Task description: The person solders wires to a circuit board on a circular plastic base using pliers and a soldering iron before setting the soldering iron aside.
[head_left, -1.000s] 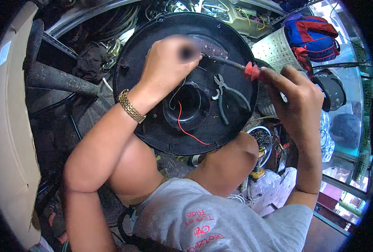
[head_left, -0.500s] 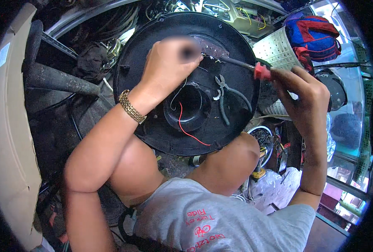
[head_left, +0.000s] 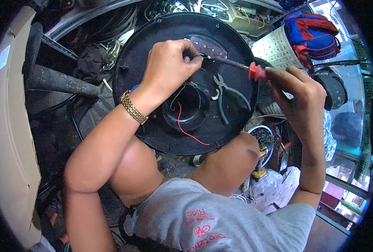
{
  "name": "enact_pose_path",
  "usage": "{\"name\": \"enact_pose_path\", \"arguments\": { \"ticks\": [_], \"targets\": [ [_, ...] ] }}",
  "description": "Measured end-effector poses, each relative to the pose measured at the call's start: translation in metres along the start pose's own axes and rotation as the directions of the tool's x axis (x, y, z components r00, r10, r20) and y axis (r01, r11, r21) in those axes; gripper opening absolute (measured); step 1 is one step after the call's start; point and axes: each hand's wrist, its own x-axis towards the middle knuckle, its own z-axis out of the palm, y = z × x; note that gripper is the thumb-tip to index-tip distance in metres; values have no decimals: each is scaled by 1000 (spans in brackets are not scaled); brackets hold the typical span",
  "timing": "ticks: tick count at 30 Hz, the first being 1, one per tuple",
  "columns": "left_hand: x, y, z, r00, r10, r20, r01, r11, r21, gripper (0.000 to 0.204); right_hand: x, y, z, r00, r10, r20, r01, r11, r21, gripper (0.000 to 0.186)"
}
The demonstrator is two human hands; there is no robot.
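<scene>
My right hand (head_left: 297,86) grips a soldering iron (head_left: 258,72) by its red handle. The iron's dark shaft points left, its tip at the near edge of a dark circuit board (head_left: 209,48) set in a round black plastic housing (head_left: 146,50). At that same edge, my left hand (head_left: 174,61) is closed in a pinch by the tip; what it pinches is too small to make out. Grey-handled cutting pliers (head_left: 230,94) lie in the housing, right of its round central well (head_left: 188,115). Across the well run a red wire (head_left: 186,132) and a thin grey wire (head_left: 174,101).
The housing rests over my knees. At the right stand a white perforated basket (head_left: 274,48), a blue and red bag (head_left: 314,35) and a black helmet (head_left: 331,88). A white tub (head_left: 262,138) of small dark parts sits beside my right knee. Cardboard (head_left: 12,126) stands at the left.
My right hand and the soldering iron have shifted slightly to the left. The left hand stays pinched by the board's edge, and the housing has barely moved.
</scene>
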Motion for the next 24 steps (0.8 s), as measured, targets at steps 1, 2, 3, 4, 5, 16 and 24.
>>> {"name": "enact_pose_path", "arguments": {
  "ticks": [1, 2, 3, 4, 5, 16, 24],
  "targets": [
    [0, 0, 0, 1000, -1, -2, 1, 1000, 10, 18, 1, -1, 0, 1000, -3, 13, 3, 1000, -5, 24],
    [0, -1, 0, 1000, -1, -2, 1, 1000, 12, 18, 1, -2, 1, 1000, -3, 12, 4, 1000, -4, 24],
    [0, -1, 0, 1000, 4, -8, -3, 1000, 11, 18, 2, -2, 2, 1000, -15, 8, 15, 1000, -6, 24],
    [0, -1, 1, 1000, 9, -14, -8, 1000, 9, 17, 3, -2, 2, 1000, -25, 6, 25, 1000, -10, 23],
    [1, 0, 1, 1000, 8, -13, -8, 1000, 9, 17, 3, -2, 3, 1000, -25, 6, 25, 1000, -10, 23],
    [1, -2, 0, 1000, 6, -1, -6, 1000, -13, 16, 4, -2, 6, 1000, 0, 2, 0, 999, 49, 20],
    [1, -1, 1, 1000, 6, -1, -6, 1000, -13, 16, 3, -2, 7, 1000, 9, 18, -10, 999, 38, 19]
  ]
}}
